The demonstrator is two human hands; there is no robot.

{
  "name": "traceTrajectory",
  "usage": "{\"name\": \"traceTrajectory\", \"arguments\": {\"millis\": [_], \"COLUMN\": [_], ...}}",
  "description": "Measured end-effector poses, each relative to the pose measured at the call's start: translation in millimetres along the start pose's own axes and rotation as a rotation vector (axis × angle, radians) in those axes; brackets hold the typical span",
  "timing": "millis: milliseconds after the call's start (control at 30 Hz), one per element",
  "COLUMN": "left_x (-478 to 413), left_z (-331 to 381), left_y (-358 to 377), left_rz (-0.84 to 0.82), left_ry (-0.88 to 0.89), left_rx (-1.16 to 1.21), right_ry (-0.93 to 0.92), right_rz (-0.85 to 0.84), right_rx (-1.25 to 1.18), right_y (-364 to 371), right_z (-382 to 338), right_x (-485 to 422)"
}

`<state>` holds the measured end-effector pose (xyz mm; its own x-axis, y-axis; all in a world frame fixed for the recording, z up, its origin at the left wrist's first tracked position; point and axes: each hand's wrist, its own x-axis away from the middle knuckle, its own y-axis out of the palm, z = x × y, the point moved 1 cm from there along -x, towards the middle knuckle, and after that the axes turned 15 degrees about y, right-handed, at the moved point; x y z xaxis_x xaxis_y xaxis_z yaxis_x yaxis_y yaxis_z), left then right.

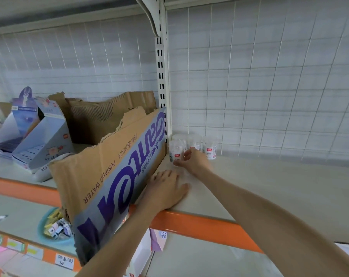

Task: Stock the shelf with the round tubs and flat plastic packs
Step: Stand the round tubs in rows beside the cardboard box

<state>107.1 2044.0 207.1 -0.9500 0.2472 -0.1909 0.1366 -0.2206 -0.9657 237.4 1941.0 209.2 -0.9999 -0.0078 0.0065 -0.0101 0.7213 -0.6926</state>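
Note:
Several clear round tubs with white and red labels stand in the back left corner of the beige shelf (269, 186), against the wire-grid back wall. My right hand (193, 159) reaches in and its fingers close around the front tub (176, 151), which stands on the shelf. Another tub (209, 147) stands to its right, apart from my hand. My left hand (166, 188) lies flat, palm down, on the shelf near the orange front edge, beside the cardboard box. No flat plastic packs are in view.
A torn cardboard water box (109, 176) leans over the shelf edge left of my hands. Behind it stands another torn carton (101, 116) and a blue display box (39, 140). A teal bowl of small packets (55, 228) sits on the lower shelf.

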Motion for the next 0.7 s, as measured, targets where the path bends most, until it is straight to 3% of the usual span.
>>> {"name": "traceTrajectory", "arguments": {"millis": [700], "left_x": [0.6], "left_z": [0.8], "left_y": [1.2], "left_rz": [-0.016], "left_ry": [0.011], "left_rx": [-0.029], "right_ry": [-0.008], "right_rz": [0.052], "right_rx": [0.025], "right_y": [3.9], "right_z": [1.8], "right_x": [-4.7]}}
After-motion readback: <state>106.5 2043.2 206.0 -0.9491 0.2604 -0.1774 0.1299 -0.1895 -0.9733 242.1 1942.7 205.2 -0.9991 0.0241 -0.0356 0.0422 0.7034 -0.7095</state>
